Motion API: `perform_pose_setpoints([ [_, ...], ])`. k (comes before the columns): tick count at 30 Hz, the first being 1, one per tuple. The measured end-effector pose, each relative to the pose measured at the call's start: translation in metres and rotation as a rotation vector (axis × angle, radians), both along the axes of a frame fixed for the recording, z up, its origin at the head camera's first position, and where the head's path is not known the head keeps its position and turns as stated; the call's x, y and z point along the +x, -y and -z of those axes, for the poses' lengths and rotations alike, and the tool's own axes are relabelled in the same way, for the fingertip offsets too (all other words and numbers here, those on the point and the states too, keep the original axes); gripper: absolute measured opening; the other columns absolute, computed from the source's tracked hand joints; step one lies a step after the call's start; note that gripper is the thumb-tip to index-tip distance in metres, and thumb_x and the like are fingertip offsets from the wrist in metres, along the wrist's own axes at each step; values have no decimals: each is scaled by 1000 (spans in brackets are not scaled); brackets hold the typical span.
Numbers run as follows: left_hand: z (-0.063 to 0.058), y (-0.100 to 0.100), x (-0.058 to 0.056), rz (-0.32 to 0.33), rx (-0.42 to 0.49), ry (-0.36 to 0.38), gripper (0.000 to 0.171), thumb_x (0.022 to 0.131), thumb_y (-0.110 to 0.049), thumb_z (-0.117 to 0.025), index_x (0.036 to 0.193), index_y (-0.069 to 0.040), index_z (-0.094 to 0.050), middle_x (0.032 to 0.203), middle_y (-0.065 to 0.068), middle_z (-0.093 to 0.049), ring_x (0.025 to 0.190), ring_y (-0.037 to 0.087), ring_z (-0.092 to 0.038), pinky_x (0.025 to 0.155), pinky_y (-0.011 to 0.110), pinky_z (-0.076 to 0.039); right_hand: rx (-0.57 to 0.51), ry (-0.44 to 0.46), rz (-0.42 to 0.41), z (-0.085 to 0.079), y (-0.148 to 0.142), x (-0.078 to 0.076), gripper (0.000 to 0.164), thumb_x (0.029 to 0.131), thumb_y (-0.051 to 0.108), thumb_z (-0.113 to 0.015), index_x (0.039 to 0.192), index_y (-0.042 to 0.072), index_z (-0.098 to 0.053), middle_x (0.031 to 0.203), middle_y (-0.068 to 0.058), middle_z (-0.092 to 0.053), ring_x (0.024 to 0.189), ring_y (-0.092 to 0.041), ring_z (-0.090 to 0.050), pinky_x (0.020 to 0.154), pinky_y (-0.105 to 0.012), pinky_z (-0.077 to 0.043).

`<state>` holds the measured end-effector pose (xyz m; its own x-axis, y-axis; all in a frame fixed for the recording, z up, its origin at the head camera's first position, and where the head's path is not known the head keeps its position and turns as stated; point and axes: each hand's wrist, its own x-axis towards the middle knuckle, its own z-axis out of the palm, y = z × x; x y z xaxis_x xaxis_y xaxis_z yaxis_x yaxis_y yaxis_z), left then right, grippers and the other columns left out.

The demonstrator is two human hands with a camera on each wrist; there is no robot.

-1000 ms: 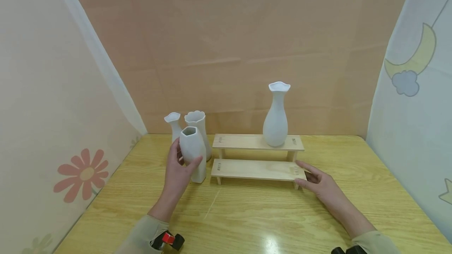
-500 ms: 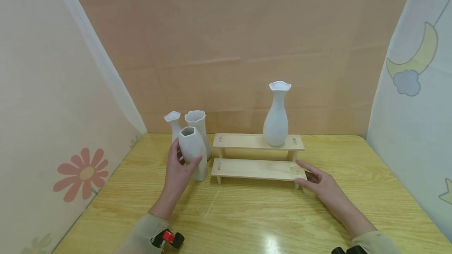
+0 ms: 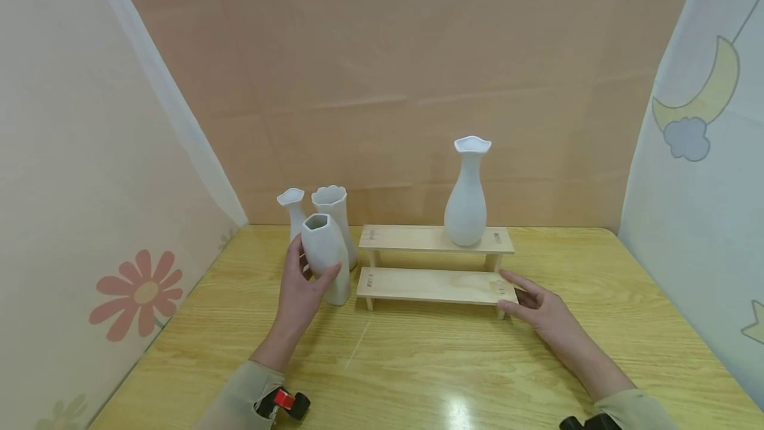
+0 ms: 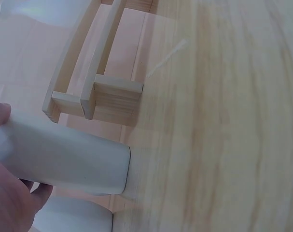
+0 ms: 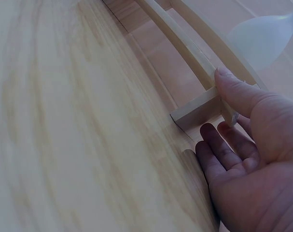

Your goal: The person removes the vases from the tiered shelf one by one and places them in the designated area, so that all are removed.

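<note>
In the head view my left hand grips a white faceted vase with an angular mouth, thumb on its near side. The vase leans slightly left, its base at or just over the table. Close behind it stand a scalloped-rim white vase and a smaller flared-neck vase, both partly hidden. A two-tier wooden shelf stand is to their right. My right hand holds the right end of its lower board between thumb and fingers, the thumb lying along the edge.
On the upper board, toward its right end, a tall white vase with a wavy rim stands upright. The wood-grain table is bounded by a brown backdrop and patterned side sheets.
The base of the faceted vase has shifted slightly away and to the right, while its mouth has tipped a little left. My right hand and the shelf stand look unmoved.
</note>
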<state>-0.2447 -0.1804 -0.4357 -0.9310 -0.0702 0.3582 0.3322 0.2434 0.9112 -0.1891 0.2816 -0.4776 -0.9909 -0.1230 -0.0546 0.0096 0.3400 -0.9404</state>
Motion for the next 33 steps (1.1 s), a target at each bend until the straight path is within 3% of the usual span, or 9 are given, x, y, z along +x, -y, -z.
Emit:
perform_pose_setpoints([
  [16, 0, 1, 0, 0, -8, 2, 87, 97, -13, -88, 167, -17, -36, 157, 10, -47, 141, 36, -52, 120, 61, -45, -11, -2, -7, 0, 0, 0, 76, 108, 36, -74, 174, 23, -37, 181, -14, -22, 163, -51, -21, 125, -61, -29],
  [25, -3, 1, 2, 7, 22, -54, 97, 97, -13, -89, 172, -17, -28, 165, 10, -39, 153, 34, -41, 128, 60, -33, -15, 10, -7, 0, 0, 1, 77, 108, 37, -74, 174, 24, -37, 181, -15, -20, 163, -52, -21, 125, -61, -29],
  [33, -18, 3, 7, -87, -51, -131, 102, 93, -11, -91, 173, -12, -28, 167, 14, -37, 157, 31, -34, 131, 52, -29, -30, 8, -13, 0, -1, 0, 77, 108, 36, -74, 174, 24, -36, 181, -15, -19, 163, -52, -20, 125, -62, -29],
])
